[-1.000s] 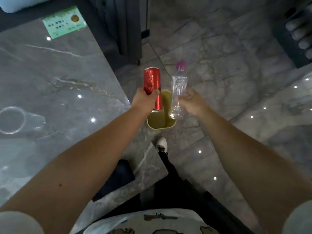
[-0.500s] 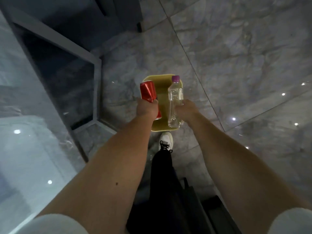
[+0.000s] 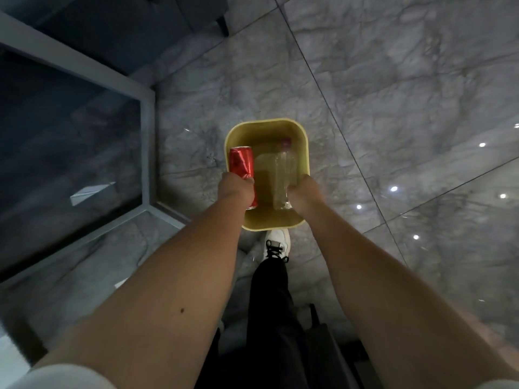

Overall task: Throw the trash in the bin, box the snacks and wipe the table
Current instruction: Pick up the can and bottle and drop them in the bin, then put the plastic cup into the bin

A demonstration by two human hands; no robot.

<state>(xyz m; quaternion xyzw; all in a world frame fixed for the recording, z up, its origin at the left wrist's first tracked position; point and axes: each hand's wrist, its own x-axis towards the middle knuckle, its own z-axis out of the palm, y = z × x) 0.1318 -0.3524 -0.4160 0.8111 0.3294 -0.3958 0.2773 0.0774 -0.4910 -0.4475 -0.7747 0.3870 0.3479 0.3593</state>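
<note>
A yellow bin (image 3: 304, 153) stands on the marble floor right below my hands. My left hand (image 3: 235, 189) grips a dented red can (image 3: 241, 162) over the bin's left side. My right hand (image 3: 306, 196) holds a clear plastic bottle (image 3: 283, 178) with a purple cap over the bin's right side. Both items point away from me and sit within the bin's rim as seen from above. I cannot tell whether they touch the bin.
The glass-and-metal corner of the table (image 3: 147, 153) is at the left, close to the bin. My white shoe (image 3: 276, 242) and dark trouser leg stand just behind the bin. Marble floor (image 3: 407, 94) spreads to the right.
My view has tipped down from the tabletop to the floor. Both hands have lowered the can and the bottle until they sit over the bin's opening.
</note>
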